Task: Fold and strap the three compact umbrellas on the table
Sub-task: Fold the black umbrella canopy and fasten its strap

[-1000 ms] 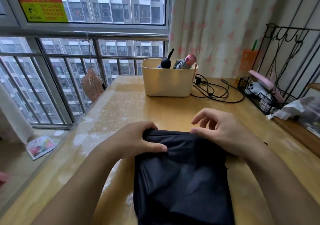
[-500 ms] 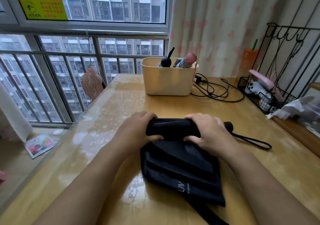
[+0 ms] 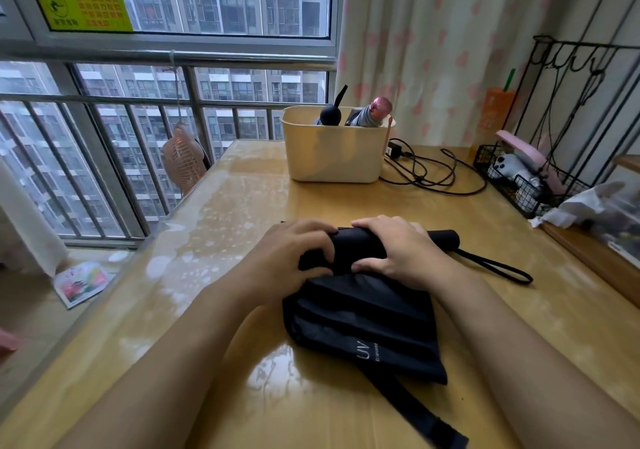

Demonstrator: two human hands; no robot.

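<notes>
Mid-roll on a black umbrella (image 3: 363,313), flat on the desk (image 3: 242,206), well to the near side of the cream bin (image 3: 332,150) and roughly in line with it. Gripping the rolled part with both hands: left hand (image 3: 291,254) curled over the end away from the handle, thumb tucked beneath; right hand (image 3: 401,251) wrapped over the roll just beside it, fingers bent round the fabric, neither spread flat. Leaving the handle (image 3: 443,239) poking out past the right hand, toward the bin's cable side, by the cables (image 3: 433,171), and trailing a wrist loop (image 3: 495,268) across the desk. Judging from the slack canopy fanned out nearer than the roll, and from the closing strap (image 3: 415,410) stretched furthest of all from the bin: thin, soft, rather slippery cloth over stiff ribs, light overall, and likely to spring loose once released. Best to take hold of the firm core rather than the loose cloth, pinning with one hand and turning with the other, then to catch the strap near its tab end and draw it snug round the roll. Probably two more umbrellas standing in the bin, showing only a black knob (image 3: 330,115) and a pink cap (image 3: 375,111) above the rim; strapped or not, cannot tell.
</notes>
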